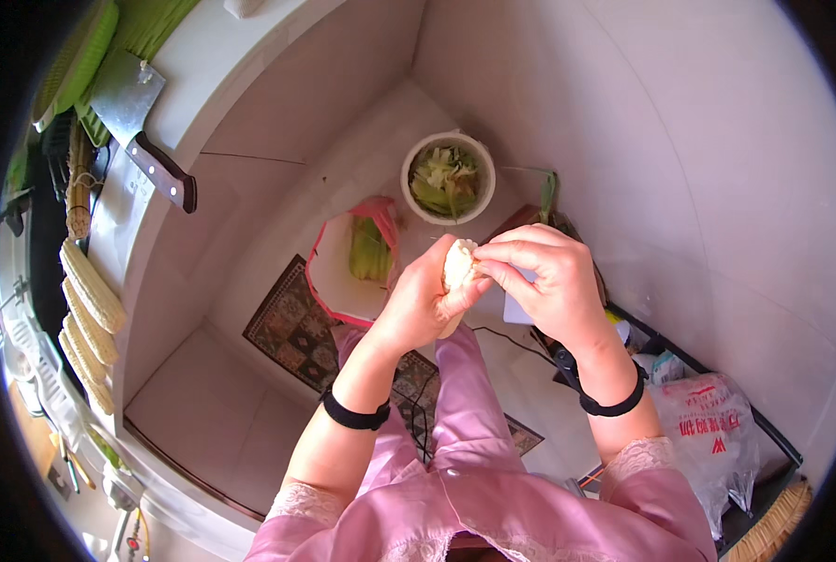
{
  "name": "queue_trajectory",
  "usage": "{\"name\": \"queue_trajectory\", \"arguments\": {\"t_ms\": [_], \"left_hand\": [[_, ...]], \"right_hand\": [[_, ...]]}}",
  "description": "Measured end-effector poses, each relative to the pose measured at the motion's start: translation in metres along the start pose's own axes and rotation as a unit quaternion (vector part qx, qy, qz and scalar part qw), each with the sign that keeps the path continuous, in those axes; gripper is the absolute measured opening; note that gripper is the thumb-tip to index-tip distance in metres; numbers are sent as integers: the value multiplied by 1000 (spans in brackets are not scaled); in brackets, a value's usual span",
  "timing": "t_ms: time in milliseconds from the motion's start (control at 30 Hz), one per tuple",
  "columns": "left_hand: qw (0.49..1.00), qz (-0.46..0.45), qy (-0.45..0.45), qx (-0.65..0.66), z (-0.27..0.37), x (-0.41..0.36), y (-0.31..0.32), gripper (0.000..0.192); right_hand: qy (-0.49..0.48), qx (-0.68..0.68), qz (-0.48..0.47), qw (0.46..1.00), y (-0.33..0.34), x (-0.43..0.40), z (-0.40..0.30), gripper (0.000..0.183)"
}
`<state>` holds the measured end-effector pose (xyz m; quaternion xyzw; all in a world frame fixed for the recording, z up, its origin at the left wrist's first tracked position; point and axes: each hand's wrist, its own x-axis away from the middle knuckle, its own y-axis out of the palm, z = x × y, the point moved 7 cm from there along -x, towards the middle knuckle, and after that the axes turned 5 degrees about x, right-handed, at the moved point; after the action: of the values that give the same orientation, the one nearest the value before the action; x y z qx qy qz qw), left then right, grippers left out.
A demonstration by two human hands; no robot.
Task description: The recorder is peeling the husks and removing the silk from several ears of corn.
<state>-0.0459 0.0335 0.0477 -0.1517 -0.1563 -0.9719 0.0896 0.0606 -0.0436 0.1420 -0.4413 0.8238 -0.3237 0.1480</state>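
Note:
My left hand (418, 302) is wrapped around a husked pale ear of corn (459, 263), held above my knees with one end facing up. The thumb and fingertips of my right hand (548, 284) pinch at the right edge of that end; whether a strand lies between them is too small to tell. Beyond my hands, a white bucket (405, 179) on the floor contains green husks (445, 175). Left of it stands an open bag with a red rim (319, 303), with green unhusked corn (370, 249) inside.
On the left counter (200, 67), a cleaver (144, 144) lies with its handle over the edge. Several husked ears (93, 288) lie nearby, beside a green basket (84, 67). A patterned mat (284, 330) is underfoot. To the right, a rack holds a plastic bag (706, 421).

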Motion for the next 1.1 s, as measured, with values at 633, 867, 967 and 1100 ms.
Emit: {"name": "queue_trajectory", "arguments": {"t_ms": [633,867,967,1100], "left_hand": [[993,25,-15,-113,-8,5,-11,40],[988,66,-23,-141,-33,-3,-22,40],[986,73,-21,-149,-41,-9,-27,40],[989,81,-22,-124,-50,-15,-35,41]], "right_hand": [[36,12,-81,996,20,1,15,12],[68,33,-24,997,47,-2,41,10],[94,29,-8,995,52,-6,47,11],[134,-1,18,991,60,-12,56,11]]}}
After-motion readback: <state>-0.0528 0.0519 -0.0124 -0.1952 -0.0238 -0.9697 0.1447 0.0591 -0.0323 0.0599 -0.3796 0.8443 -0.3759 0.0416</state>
